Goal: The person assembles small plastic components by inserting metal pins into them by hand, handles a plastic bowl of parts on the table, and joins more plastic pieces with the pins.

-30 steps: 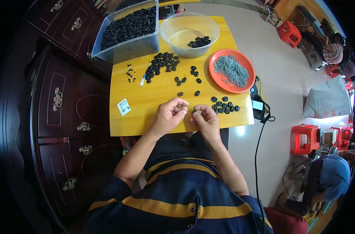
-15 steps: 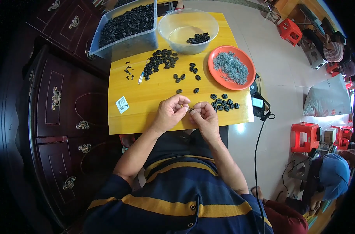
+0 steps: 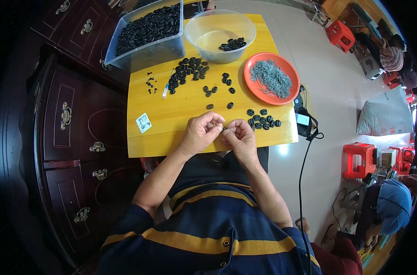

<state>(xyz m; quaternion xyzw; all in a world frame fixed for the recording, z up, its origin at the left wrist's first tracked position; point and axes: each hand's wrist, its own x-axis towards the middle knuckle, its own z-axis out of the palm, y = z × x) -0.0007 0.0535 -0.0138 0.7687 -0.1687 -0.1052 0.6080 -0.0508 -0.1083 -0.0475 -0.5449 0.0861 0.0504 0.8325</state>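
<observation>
A pale tiled floor (image 3: 288, 178) stretches out to the right, and a dark carved-wood cabinet (image 3: 64, 146) stands at left. The yellow wooden table (image 3: 172, 126) bears a translucent plastic tub (image 3: 153, 57), a clear round plastic bowl (image 3: 208, 52), an orange-red round plate (image 3: 254, 93) and scattered black oval plastic pieces (image 3: 189, 69). Near its front edge, the left hand (image 3: 201, 133) curls, thumb and forefinger close, its hold unclear; the right hand (image 3: 240, 140) pinches a small dark piece (image 3: 225, 129), mostly hidden, between both hands. This seems fine two-handed fingertip work; the next move likely calls for steady alignment.
</observation>
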